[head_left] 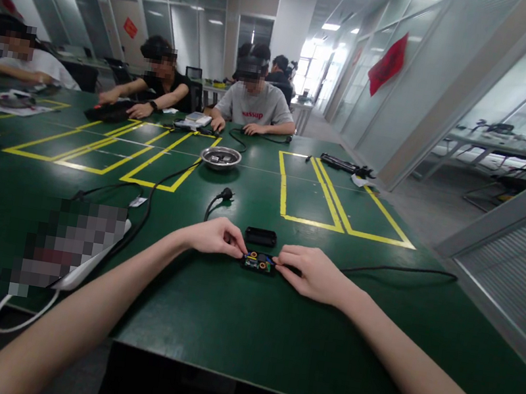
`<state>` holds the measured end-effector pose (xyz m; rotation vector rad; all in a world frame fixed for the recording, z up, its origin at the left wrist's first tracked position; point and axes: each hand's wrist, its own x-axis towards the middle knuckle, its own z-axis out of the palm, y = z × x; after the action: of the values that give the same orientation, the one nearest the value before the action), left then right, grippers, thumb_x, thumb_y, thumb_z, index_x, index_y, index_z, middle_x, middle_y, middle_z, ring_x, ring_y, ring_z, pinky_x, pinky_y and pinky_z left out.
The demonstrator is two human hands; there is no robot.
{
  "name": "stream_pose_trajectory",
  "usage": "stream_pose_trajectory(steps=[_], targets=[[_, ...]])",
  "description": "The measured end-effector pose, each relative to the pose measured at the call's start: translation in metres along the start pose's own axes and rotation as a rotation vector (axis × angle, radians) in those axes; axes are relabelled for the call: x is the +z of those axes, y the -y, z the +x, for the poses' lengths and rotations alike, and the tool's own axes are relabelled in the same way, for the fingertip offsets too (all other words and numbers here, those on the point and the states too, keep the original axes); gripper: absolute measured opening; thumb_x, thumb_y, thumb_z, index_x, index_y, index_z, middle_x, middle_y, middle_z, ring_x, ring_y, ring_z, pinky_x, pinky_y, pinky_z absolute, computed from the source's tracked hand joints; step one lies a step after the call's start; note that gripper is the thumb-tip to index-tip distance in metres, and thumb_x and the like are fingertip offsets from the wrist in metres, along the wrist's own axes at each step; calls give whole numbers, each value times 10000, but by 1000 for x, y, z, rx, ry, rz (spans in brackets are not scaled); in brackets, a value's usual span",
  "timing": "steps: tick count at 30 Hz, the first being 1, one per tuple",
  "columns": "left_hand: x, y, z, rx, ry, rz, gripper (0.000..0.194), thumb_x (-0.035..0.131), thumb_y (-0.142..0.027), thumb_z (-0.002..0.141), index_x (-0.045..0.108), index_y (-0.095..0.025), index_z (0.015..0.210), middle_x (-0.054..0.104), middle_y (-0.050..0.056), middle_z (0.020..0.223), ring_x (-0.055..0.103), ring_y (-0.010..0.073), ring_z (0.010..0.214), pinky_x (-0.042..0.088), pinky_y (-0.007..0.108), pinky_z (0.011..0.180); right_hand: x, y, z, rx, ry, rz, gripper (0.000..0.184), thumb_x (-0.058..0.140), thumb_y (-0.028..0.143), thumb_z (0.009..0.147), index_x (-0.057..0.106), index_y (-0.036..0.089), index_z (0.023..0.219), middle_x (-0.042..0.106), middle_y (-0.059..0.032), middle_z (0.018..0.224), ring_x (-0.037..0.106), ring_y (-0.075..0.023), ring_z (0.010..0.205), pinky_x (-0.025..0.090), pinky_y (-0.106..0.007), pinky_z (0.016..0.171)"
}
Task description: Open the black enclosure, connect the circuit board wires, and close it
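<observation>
An opened black power adapter case (257, 269) lies on the green table in front of me, with a circuit board (257, 260) inside showing copper-ringed coils and small coloured wires. My left hand (219, 237) is closed in a pinch at the left end of the case. At its right end, the thumb and fingers of my right hand (308, 272) pinch too; the exact spot under the fingertips is hidden. Just behind sits a black cover half (260, 236), hollow side up. A black mains plug (227, 195) on a cord lies beyond my left hand.
A metal bowl (220, 158) holding small parts stands farther back. A black cable (401, 269) runs off to the right. On the left lies a white power strip (93, 260) with cords. Yellow tape (309, 222) marks the table. Several people sit across the table.
</observation>
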<state>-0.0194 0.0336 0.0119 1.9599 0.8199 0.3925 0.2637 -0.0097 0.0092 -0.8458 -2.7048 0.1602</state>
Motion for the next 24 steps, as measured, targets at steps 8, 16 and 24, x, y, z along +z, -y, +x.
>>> stream_pose_trajectory(steps=[8, 16, 24], targets=[[7, 3, 3, 125, -158, 221, 86, 700, -219, 807, 757, -160, 780, 705, 31, 831, 627, 149, 783, 474, 246, 750, 11, -9, 4, -14, -115, -22, 212, 511, 184, 955, 707, 189, 872, 691, -97, 915, 629, -212, 826, 495, -327, 741], [11, 14, 15, -34, -532, 380, 276, 694, -345, 826, 788, -156, 1003, 729, 74, 921, 659, 211, 833, 527, 314, 778, 41, -30, 22, 472, -374, 197, 254, 661, 345, 892, 756, 204, 1081, 675, -104, 1064, 647, -268, 1019, 549, -431, 899], [14, 16, 17, -2, -422, -202, 264, 763, -257, 747, 711, -137, 976, 769, 68, 925, 719, 183, 847, 586, 324, 836, 35, -18, 21, 537, -414, 700, 232, 696, 337, 825, 660, 187, 998, 725, -46, 902, 711, -198, 848, 595, -349, 777]])
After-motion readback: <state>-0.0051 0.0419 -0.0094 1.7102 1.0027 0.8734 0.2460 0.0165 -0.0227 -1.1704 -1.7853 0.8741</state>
